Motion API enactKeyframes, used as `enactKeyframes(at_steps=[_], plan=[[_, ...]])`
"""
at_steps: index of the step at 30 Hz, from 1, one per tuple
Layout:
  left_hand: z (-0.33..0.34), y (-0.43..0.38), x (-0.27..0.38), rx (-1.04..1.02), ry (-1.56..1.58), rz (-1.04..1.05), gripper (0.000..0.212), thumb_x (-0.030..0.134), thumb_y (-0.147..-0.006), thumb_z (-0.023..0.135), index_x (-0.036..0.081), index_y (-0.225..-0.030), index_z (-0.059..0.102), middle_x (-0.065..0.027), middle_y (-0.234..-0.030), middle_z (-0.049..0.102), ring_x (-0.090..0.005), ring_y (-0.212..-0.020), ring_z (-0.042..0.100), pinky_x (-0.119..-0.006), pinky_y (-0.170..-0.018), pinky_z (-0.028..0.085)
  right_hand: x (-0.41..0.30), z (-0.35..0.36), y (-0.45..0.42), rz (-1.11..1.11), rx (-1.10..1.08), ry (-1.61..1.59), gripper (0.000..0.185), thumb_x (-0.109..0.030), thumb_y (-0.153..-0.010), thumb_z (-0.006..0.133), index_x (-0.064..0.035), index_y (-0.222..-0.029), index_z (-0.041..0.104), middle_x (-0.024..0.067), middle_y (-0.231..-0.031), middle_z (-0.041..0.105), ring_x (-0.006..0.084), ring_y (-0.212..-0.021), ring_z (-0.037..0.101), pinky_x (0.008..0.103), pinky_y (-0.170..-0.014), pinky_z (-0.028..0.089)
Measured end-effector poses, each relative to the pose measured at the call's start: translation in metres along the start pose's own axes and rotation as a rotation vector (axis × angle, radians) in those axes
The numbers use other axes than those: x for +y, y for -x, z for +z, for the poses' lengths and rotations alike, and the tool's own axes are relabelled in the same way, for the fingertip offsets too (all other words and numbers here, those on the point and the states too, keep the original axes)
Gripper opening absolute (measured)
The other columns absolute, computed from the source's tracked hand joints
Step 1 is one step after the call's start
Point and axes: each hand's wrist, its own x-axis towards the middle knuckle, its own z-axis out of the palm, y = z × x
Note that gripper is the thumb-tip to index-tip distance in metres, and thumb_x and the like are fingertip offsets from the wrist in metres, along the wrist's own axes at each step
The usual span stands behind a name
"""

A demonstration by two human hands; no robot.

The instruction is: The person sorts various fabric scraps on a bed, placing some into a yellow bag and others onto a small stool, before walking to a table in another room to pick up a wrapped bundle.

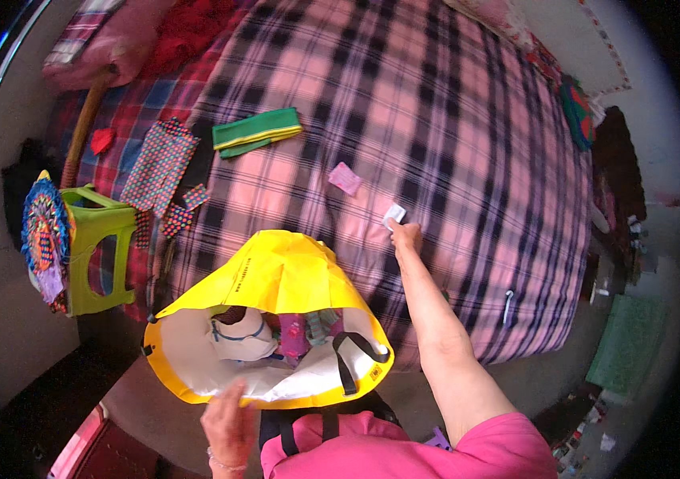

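A yellow bag (286, 269) with a white lining stands open before me at the bed's edge. Inside it lie a white cloth item with blue trim (244, 338) and a magenta patterned cloth (294, 335). My right hand (407, 236) reaches over the bed, its fingers on a small white packet-like item (394, 215). Up and left of that hand is a small pink packet (345, 178). My left hand (231, 422) is by the bag's near rim, slightly blurred; whether it touches the rim I cannot tell. A folded green and yellow cloth (256, 133) lies farther back.
The bed has a pink and black plaid cover (466, 149). Polka-dot cloths (160, 167) and a red item (102, 141) lie at the left, near a lime green plastic stool (124, 263). A white and blue stick-like item (507, 308) lies at the right. A green mat (627, 344) is on the floor.
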Motion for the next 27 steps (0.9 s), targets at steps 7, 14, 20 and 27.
enactKeyframes(at_steps=[7,14,20,27], plan=[[-0.022,0.004,-0.030,0.543,-0.142,-0.304,0.023,-0.007,-0.082,0.053,-0.001,-0.104,0.059,-0.0225,-0.138,0.043,-0.0373,-0.125,0.046,-0.041,-0.100,0.040,-0.059,-0.002,0.039,0.073,-0.343,-0.462,0.015,-0.010,-0.073,0.069,0.0019,-0.080,0.063,0.0073,-0.066,0.063,0.0162,-0.054,0.060,0.0290,-0.046,0.044],[-0.008,-0.007,-0.065,0.579,0.023,-0.334,0.016,-0.004,-0.080,0.059,0.000,-0.095,0.063,-0.0227,-0.143,0.037,-0.0372,-0.133,0.036,-0.042,-0.106,0.033,-0.177,-0.182,0.204,-0.342,-1.070,-0.636,0.018,-0.006,-0.080,0.068,-0.0004,-0.096,0.060,0.0057,-0.083,0.065,0.0079,-0.062,0.059,0.0196,-0.054,0.046],[-0.005,-0.015,-0.074,0.586,0.075,-0.312,0.019,-0.004,-0.081,0.058,0.000,-0.099,0.062,-0.0181,-0.136,0.048,-0.0332,-0.119,0.053,-0.041,-0.098,0.044,-0.183,-0.193,0.262,-0.699,-1.518,-0.210,0.017,-0.007,-0.083,0.068,0.0022,-0.094,0.060,0.0041,-0.077,0.062,0.0081,-0.068,0.059,0.0208,-0.060,0.047],[-0.005,-0.016,-0.075,0.587,0.029,-0.288,0.021,-0.005,-0.082,0.057,-0.002,-0.102,0.062,-0.0194,-0.124,0.058,-0.0319,-0.112,0.058,-0.037,-0.096,0.045,-0.192,-0.193,0.230,-0.579,-1.179,-0.313,0.007,-0.003,-0.088,0.058,0.0006,-0.092,0.062,0.0071,-0.079,0.065,0.0095,-0.066,0.061,0.0201,-0.060,0.048]])
